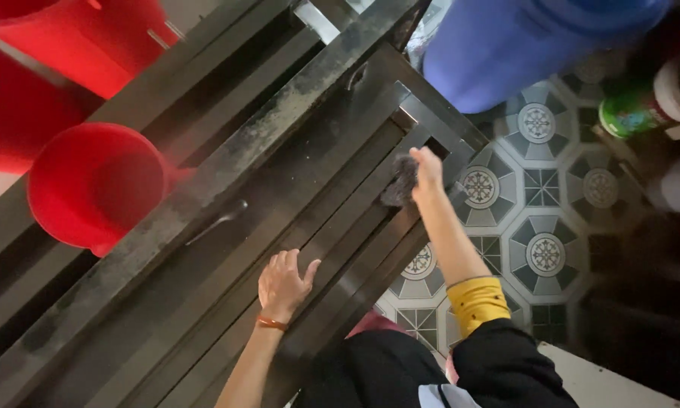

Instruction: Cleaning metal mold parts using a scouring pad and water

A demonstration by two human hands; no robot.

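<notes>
I look down on a dark metal frame of long parallel bars (227, 189) that runs diagonally across the view. My left hand (283, 283) rests flat on one of its bars, fingers spread, an orange band at the wrist. My right hand (428, 172) reaches forward and presses a dark grey cloth (400, 181) against a bar near the frame's far corner. A yellow cuff and dark sleeve cover that arm.
A red bucket (98, 185) stands left of the frame, with more red containers (75, 30) behind it. A large blue drum (521, 45) sits at the top right on a patterned tile floor (544, 219). A green can (635, 109) lies at the right.
</notes>
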